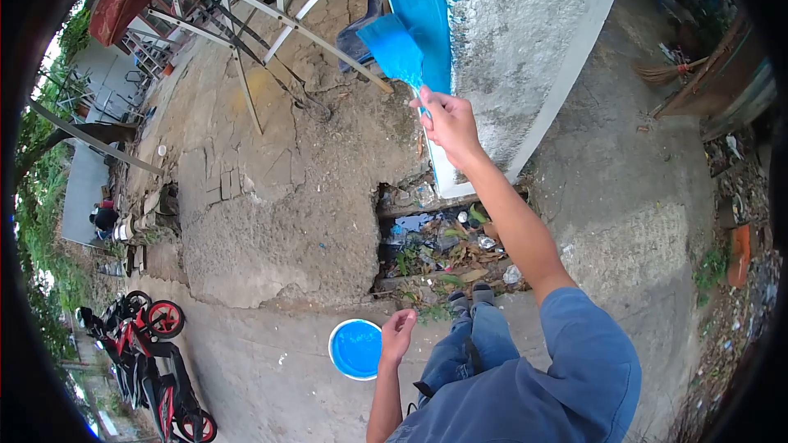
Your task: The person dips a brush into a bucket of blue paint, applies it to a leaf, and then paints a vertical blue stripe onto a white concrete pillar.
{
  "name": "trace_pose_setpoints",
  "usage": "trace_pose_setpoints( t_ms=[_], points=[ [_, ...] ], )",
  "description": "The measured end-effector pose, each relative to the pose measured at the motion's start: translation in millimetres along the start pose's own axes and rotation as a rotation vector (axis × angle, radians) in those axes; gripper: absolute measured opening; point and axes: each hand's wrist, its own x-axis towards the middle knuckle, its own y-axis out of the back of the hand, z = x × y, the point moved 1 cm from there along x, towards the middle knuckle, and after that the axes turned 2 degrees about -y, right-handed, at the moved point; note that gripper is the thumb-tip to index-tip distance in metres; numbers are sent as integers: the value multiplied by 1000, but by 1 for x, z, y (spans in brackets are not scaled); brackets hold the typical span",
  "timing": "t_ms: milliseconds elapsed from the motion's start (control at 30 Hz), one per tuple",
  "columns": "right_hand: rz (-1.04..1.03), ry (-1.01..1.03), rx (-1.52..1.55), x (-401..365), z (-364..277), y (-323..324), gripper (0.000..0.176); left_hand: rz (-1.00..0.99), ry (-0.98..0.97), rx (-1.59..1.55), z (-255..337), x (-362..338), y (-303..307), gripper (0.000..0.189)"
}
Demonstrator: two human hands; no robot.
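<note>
One white container point(332, 351) holds blue paint point(357, 347) beside the left hand point(398, 337), whose grip is unclear; the right hand point(448, 126) grips a brush point(394, 51).

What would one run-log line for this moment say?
right hand: holding blue-coated brush; brush: at blue side of pillar; left hand: beside bucket of blue paint, grip unclear

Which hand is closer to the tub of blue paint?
Left. The left hand looks right beside the tub, though I can't tell if they touch. The right hand is farther off, holding the brush at the wall.
</note>
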Motion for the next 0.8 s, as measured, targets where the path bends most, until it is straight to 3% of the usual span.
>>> trace_pose_setpoints(
  t_ms=[67, 200, 333, 433, 500, 600, 800],
  points=[
    [16, 50, -35, 10, 26, 15, 40, -9, -7, -4, -4, 0, -2, 32],
    [282, -40, -388, 27, 129, 68, 37, -27, 7, 19, -7, -4, -4, 31],
    [395, -542, 10, 5, 222, 104, 40, -15, 10, 64, -5, -14, 0, 31],
    [535, -693, 191, -8, 256, 119, 34, 51, 35, 14, -7, -21, 5, 30],
    [564, -693, 127, 6, 264, 126, 30, 70, 34, 17, -12, -22, 7, 30],
    [609, -606, 42, 21, 225, 115, 22, 90, 54, 15, -20, -22, 4, 30],
    [442, -332, -15, 3, 125, 77, 22, 58, 48, 6, -34, -11, -20, 30]
  ],
)
